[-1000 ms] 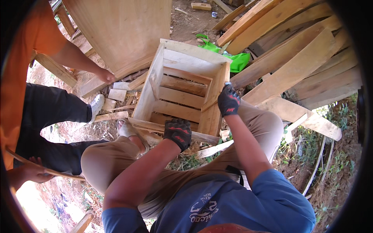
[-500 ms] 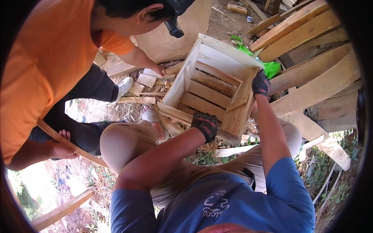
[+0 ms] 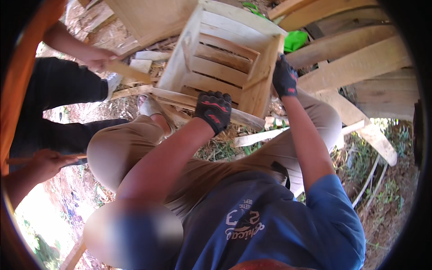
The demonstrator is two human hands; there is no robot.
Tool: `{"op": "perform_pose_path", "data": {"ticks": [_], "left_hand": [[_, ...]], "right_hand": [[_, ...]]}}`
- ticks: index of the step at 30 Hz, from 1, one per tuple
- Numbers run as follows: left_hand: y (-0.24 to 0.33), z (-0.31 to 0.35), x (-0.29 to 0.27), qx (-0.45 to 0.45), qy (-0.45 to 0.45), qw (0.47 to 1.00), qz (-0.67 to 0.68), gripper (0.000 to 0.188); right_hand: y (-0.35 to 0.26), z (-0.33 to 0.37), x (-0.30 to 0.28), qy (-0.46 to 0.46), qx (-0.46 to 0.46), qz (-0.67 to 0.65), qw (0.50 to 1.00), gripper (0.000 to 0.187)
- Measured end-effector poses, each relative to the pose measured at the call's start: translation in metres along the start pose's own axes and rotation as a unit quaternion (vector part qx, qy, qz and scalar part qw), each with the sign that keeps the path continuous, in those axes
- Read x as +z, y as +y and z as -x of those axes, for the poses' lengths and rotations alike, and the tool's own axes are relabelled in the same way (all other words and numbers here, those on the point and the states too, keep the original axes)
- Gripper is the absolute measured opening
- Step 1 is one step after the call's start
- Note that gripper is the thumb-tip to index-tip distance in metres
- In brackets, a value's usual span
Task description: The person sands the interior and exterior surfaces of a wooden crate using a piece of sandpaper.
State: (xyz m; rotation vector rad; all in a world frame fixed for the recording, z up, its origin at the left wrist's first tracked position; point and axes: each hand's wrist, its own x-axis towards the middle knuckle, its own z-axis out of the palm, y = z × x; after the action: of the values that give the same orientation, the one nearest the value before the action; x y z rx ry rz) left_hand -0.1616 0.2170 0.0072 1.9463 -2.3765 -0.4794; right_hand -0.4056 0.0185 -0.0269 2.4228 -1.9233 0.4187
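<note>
An open slatted wooden crate [image 3: 225, 82] of pale boards rests on the ground between my legs, tilted at an angle to me. My left hand [image 3: 213, 112], in a black glove with red marks, is closed over the crate's near rail. At the upper right corner, my right hand [image 3: 285, 77] in a matching glove grips the outer side of the crate; some of its fingers are hidden by the board. To the left, a co-worker's hand [image 3: 100, 59] holds a short wooden slat [image 3: 130, 72] beside the crate. Their other hand [image 3: 50, 164] has a thin wooden strip.
Long curved boards [image 3: 346, 56] are piled at the right. A plywood sheet [image 3: 150, 18] lies behind the crate, and a green plastic piece [image 3: 295, 40] sits by its far corner. Wood scraps [image 3: 143, 65] litter the ground. A blurred round shape [image 3: 135, 234] covers the lower left.
The crate and my hands sit further up and left in view, my grips unchanged. The co-worker has shifted toward the left edge, their far hand drawn back from the crate with the slat.
</note>
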Motion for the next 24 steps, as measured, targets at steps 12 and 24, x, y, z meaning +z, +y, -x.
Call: {"op": "perform_pose_path", "data": {"ticks": [12,24], "left_hand": [[0.001,-0.008,-0.015,0.013,-0.098,0.995,0.016,0.044],[-0.003,-0.006,-0.009,0.033,-0.05,0.998,-0.026,0.037]], "right_hand": [[0.005,-0.101,0.013,0.02,0.099,0.01,0.995,0.04],[-0.022,0.006,-0.009,0.032,0.098,-0.007,0.995,0.028]]}}
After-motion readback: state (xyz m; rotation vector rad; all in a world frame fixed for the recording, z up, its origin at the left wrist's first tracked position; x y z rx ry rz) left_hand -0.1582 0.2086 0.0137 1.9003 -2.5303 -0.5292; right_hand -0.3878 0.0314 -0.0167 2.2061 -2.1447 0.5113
